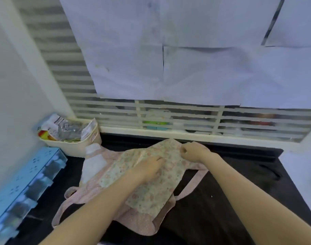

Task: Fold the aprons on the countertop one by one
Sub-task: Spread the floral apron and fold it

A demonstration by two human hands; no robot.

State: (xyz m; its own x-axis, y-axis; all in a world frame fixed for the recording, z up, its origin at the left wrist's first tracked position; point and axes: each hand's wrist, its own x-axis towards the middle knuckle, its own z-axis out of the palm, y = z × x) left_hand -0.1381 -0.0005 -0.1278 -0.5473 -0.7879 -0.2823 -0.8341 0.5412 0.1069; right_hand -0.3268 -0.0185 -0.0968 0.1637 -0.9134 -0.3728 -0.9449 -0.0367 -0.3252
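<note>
A cream floral apron (147, 191) lies folded over on top of a pink dotted apron (133, 221) on the black countertop (239, 188). My left hand (149, 167) rests flat on the floral cloth near its middle, fingers pointing right. Just beyond it, my right hand (191, 151) pinches the far edge of the floral apron with curled fingers. Pink straps (191, 184) trail out to the right, and a pink loop lies at the left. A white patch (94, 163) shows on the pink apron at the far left.
A cream basket (73, 144) full of packets stands in the back left corner. A light blue perforated rack (25, 190) runs along the left edge. A slatted window with paper sheets (186, 68) over it rises behind the counter. A white surface (303, 174) borders the right.
</note>
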